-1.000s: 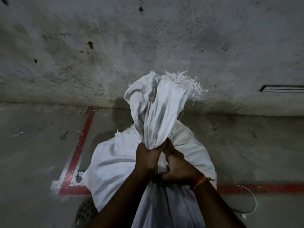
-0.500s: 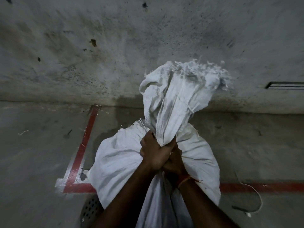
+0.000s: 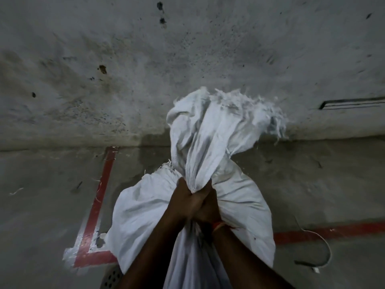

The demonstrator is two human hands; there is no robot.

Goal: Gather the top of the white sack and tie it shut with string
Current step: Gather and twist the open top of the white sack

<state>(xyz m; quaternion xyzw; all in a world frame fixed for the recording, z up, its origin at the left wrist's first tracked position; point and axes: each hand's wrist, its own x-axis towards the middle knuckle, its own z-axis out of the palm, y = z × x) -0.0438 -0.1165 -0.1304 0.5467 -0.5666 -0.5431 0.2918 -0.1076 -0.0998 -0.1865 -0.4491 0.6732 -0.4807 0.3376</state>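
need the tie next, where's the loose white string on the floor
In the head view the thin white string lies curled on the grey concrete floor at lower right, crossing the red painted line, right of the white woven sack.

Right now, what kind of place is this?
Likely a warehouse or parking bay: bare stained concrete wall, grey concrete floor with painted red boundary lines. Both hands, left hand and right hand, grip the white woven sack.

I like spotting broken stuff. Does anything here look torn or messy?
Yes. The white sack's top edge is frayed into loose threads above both hands' grip. A loose string lies curled on the floor to the right, across the red line.
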